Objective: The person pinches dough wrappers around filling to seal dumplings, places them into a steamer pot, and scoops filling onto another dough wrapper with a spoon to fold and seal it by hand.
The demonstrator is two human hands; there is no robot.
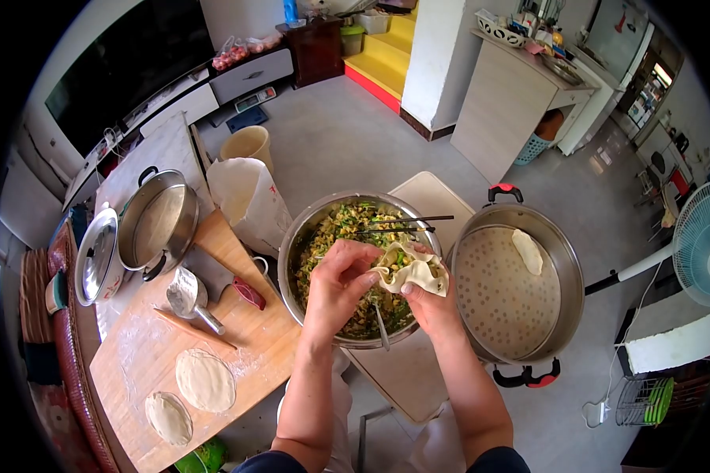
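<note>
A partly folded dumpling (pixel 420 272) is held above the filling bowl, its dough edge wavy and some green and yellow filling showing at the top. My right hand (pixel 435 309) cradles it from below and the right. With thumb and fingers, my left hand (pixel 343 280) pinches its left edge. Beneath both hands stands a large metal bowl (pixel 287 277) of chopped filling (pixel 335 229). Dark chopsticks (pixel 410 219) lie across its right rim, and a spoon (pixel 382 327) handle leans out at the front. One finished dumpling (pixel 528 251) lies in the steamer pot (pixel 489 315) at right.
On the wooden board (pixel 268 339) at left are dough wrappers (pixel 205 380), a rolling pin (pixel 193 328) and a metal scoop (pixel 188 292). An empty pan (pixel 158 221) and a lid (pixel 97 256) stand behind. A fan (pixel 698 244) stands at far right.
</note>
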